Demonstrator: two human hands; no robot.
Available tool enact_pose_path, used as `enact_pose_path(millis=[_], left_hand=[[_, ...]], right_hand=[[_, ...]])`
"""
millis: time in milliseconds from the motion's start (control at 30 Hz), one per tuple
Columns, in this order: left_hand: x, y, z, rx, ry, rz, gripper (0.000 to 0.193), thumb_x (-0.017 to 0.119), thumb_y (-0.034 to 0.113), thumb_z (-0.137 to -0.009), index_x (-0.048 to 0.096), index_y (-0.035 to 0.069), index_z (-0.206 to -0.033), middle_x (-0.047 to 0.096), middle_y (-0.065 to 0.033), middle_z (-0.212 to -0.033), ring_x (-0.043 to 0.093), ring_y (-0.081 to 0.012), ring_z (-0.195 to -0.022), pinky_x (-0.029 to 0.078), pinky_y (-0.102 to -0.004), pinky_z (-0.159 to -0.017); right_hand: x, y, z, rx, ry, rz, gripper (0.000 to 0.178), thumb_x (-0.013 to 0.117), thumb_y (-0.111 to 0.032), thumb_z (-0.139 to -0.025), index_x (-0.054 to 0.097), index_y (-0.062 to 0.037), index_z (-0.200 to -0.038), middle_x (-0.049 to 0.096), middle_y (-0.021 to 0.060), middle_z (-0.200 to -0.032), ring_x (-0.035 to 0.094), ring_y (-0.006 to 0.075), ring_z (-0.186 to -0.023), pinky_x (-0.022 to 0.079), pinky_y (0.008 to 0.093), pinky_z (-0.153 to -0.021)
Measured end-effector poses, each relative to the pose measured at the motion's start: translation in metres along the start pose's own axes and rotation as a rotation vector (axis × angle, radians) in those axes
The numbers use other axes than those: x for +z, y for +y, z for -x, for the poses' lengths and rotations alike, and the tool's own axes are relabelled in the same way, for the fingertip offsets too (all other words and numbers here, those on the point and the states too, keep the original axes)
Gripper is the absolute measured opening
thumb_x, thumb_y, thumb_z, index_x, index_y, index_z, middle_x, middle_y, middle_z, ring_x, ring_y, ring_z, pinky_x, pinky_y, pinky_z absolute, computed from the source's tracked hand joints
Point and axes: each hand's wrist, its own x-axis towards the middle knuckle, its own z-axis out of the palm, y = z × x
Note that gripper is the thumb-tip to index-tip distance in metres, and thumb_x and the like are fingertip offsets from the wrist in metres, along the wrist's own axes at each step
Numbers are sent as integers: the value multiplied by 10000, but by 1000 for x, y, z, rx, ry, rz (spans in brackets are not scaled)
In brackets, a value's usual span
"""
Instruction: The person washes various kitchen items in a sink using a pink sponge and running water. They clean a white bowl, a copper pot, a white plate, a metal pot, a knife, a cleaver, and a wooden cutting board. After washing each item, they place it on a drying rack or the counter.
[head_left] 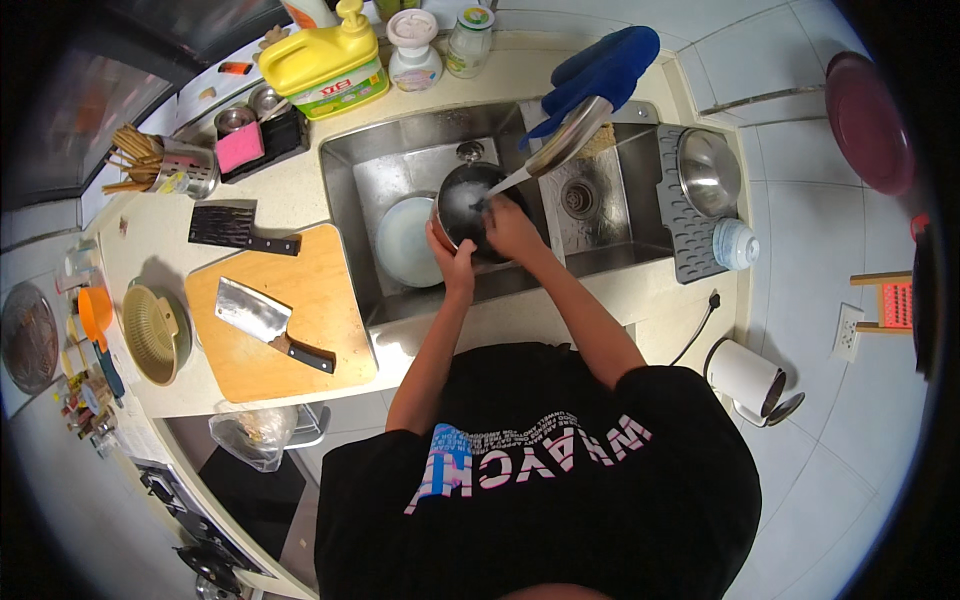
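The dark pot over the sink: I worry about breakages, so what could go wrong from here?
The dark pot could slip from the left hand at its rim and hit the pale dish in the sink. With the faucet so close, the right hand might bump it.

I have my left forearm [432, 360] extended forward, leaning slightly right, with my bare left hand [455, 264] curved and its thumb set apart from the fingers. My right forearm [588, 318] slants forward and inward; my right hand [513, 230] sits near the left, slightly farther out, fingertips indistinct.
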Motion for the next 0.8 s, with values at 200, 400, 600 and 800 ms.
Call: enact_pose_path(millis=[200,400,600,800], left_hand=[[-17,-14,-6,-7,-62,-127,884,625,82,-650,182,22,-1413,395,-152,-1281,446,-243,-1125,416,-331,-911],[-30,38,-19,-394,-138,-126,880,568,145,-672,140,191,-1439,363,-104,-1302,447,-265,-1109,486,-437,-806],[-31,37,-15,-556,-105,-61,808,529,172,-710,153,299,-1414,371,-78,-1273,468,-282,-1041,475,-556,-767],[-14,48,-18,-548,-95,-5,786,541,230,-719,154,306,-1399,388,-99,-1258,476,-304,-1078,482,-554,-767]], right_hand=[[55,-15,-40,84,-259,-265,424,569,-170,-782,521,14,-1161,556,256,-1134,516,387,-1093,407,399,-936],[51,-8,-9,5,-958,-443,498,484,-316,-860,468,-63,-1288,484,158,-1311,454,295,-1209,313,360,-1033],[-53,-61,-20,-83,-986,784,417,449,-291,-885,513,-138,-1268,547,59,-1274,543,283,-1137,396,350,-975],[35,-7,-32,-713,205,242,389,439,-368,-919,651,-87,-1084,634,130,-1116,573,305,-1078,410,347,-951]])
